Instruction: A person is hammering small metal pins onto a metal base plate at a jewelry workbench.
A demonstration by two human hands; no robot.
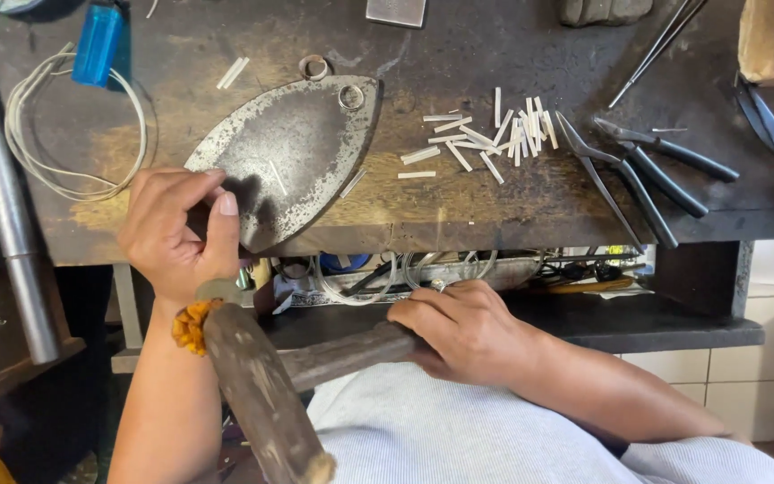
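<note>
- The left hand (176, 229) pinches the near edge of a flat, iron-shaped metal plate (293, 157) on the tabletop (459, 54); one thin strip (277, 177) lies on the plate just past its fingers.
- The right hand (468, 330) is closed around a wooden hammer handle (347, 354), low by the lap; no blow lands yet.
- Many cut strips (494, 139) wait in a pile beyond the right hand, so most work looks left.
- Pliers (647, 175) and a wire coil (64, 134) lie off to the sides; nothing blocks the plate.

Left hand (176, 229) rests on the worn iron plate (293, 152) mid-frame, right hand (463, 332) grips a wooden hammer handle (342, 354) lower down, metal strips (494, 134) scattered upper right.
</note>
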